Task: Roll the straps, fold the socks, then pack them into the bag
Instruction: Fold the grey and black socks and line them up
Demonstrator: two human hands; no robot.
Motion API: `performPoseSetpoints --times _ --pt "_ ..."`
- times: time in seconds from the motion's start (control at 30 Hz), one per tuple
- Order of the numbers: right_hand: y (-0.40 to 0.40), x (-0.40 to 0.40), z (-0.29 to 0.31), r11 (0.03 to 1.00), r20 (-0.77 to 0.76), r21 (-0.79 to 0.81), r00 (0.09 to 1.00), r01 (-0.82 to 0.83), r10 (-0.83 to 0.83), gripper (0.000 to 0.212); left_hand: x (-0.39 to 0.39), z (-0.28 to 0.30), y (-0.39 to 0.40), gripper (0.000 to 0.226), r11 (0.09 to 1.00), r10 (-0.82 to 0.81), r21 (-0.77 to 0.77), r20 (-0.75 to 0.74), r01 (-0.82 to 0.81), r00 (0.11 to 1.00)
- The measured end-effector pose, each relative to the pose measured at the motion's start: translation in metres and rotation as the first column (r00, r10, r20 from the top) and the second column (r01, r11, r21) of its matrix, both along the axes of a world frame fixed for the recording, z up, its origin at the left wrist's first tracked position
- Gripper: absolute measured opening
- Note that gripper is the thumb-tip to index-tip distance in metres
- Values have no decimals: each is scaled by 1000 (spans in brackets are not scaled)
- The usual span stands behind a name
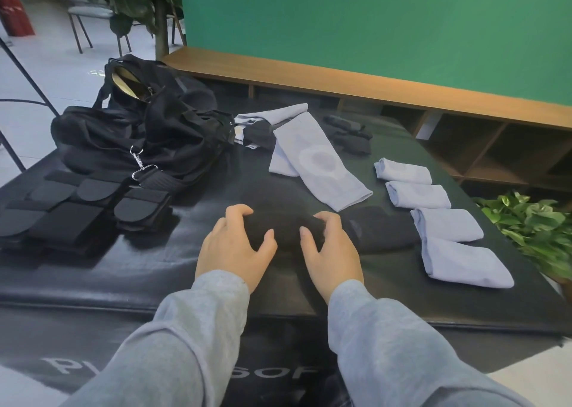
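Black sock [286, 225] bunched between both hands, left [235, 248] and right [329, 252] fingers curled gripping it

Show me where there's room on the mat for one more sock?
Bare mat lies left of the left hand, below the black straps. The right edge is crowded with folded socks.

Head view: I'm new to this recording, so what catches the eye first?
Both hands, left hand and right hand, grip a dark rolled fabric bundle at the centre of the black padded mat. Four folded pale-blue socks line the right side; a crumpled black fabric bag lies far left.
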State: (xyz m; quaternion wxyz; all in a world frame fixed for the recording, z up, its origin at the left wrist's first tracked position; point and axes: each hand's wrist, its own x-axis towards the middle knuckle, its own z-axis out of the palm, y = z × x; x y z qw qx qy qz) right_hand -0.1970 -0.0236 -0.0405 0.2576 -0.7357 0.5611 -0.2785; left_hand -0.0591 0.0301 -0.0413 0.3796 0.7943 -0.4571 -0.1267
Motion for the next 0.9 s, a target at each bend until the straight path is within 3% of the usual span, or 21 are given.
performPoseSetpoints --times 0.17,0.4,0.7,0.9 --pt "0 1 -1 1000 15 -17 1000 3 -2 38 1 -2 -2 42 1000 -2 -12 11 3 1000" --pt "-1 1 -1 997 -66 -68 998 -27 23 24 0 0 -4 42 999 -19 -41 108 24 994" --pt "-2 3 -3 993 -113 -114 993 -38 25 14 4 -15 -8 16 997 -11 -75 296 34 955" --pt "-1 4 -1 984 -218 -127 971 -123 93 28 3 -11 -9 49 992 -111 90 294 88 949"
